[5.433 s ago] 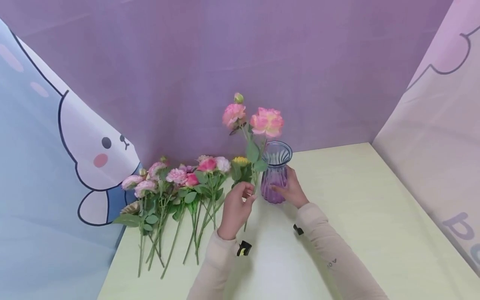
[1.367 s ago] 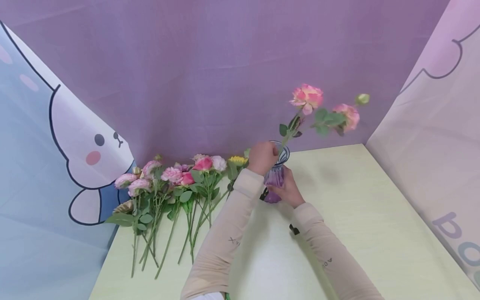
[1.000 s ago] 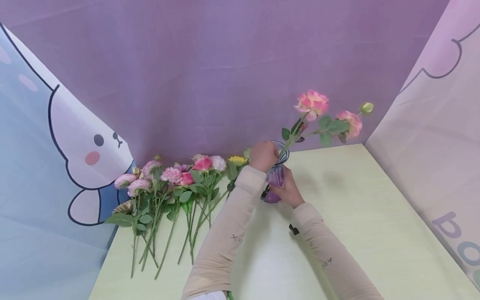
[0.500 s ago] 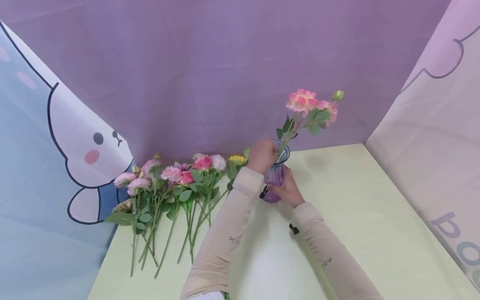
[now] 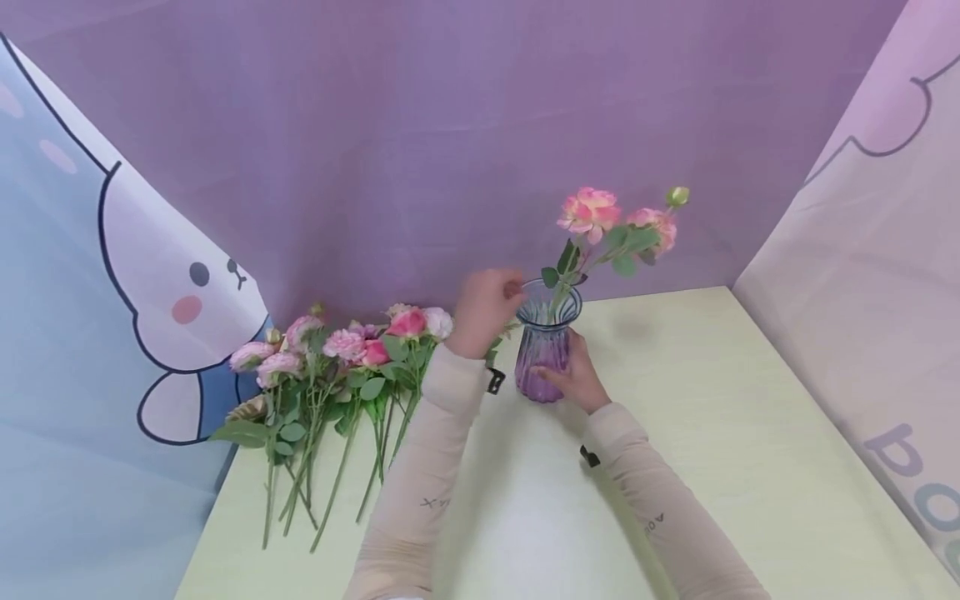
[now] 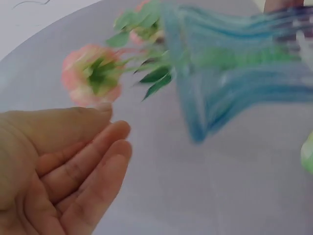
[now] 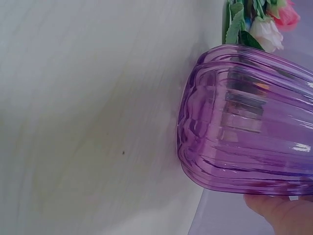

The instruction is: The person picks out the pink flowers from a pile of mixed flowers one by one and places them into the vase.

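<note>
A ribbed glass vase [image 5: 542, 358], blue at the rim and purple below, stands on the table. My right hand [image 5: 577, 375] holds it low on its right side; in the right wrist view fingertips [image 7: 274, 205] touch the purple glass. A pink flower stem [image 5: 588, 215] with two blooms and a green bud leans to the right out of the vase mouth. Left of the rim is my left hand [image 5: 486, 308], with nothing in it. The left wrist view shows its fingers [image 6: 98, 181] loosely bent, apart from the blue rim.
Several artificial flowers [image 5: 345, 350], pink, white and mauve with long green stems, lie on the left part of the pale green table [image 5: 712, 467]. A purple cloth backdrop [image 5: 405, 150] hangs behind, and printed cloths stand at both sides.
My left hand has let go of the pink flower stem and drawn back left from the vase mouth. The stem, earlier held beside the vase, now rests in it. My right hand stays on the vase.
</note>
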Available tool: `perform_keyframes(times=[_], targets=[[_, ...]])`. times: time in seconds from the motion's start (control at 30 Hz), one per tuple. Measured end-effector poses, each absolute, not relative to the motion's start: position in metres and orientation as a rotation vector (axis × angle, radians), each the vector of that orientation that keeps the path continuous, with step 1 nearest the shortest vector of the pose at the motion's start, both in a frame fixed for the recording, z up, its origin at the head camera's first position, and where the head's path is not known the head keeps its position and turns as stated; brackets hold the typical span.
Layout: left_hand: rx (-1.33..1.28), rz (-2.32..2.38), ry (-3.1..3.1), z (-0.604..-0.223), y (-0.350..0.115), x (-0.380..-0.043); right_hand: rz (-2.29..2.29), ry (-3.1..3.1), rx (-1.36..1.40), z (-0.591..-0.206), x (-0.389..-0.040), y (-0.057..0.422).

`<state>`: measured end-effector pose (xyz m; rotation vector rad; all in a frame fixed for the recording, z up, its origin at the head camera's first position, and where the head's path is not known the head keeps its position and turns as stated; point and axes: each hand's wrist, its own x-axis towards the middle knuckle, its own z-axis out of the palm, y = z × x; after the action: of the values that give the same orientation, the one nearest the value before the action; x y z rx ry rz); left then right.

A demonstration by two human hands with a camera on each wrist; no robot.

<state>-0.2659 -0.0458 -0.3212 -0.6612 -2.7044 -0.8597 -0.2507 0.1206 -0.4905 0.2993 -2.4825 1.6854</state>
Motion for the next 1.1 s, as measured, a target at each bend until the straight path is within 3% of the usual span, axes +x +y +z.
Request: perform_keyframes(times=[0.13, 0.27, 0.7, 0.93, 1.1], targets=[[-0.593, -0.915, -2.690, -0.319, -0.070, -0.254, 1.719, -2.458, 0.321, -0.473, -0.240, 0.117], [-0.477, -0.947, -2.676, -0.334, -0.095, -0.245, 1.693, -2.483, 0.306, -0.487, -0.248, 0.117], [0.006, -0.983, -2.686, -0.425, -0.160, -0.215, 1.671, -2.442, 0.325, -0.506, -0.258, 0.122], [0.216, -1.072, -2.716, -0.471, -0.181, -0.208, 1.740, -2.447, 0.330, -0.469, -0.239, 0.118], [0.290, -1.100, -2.734, -0.491, -0.184, -0.207, 1.763, -2.447, 0.316, -0.467, -0.238, 0.118]])
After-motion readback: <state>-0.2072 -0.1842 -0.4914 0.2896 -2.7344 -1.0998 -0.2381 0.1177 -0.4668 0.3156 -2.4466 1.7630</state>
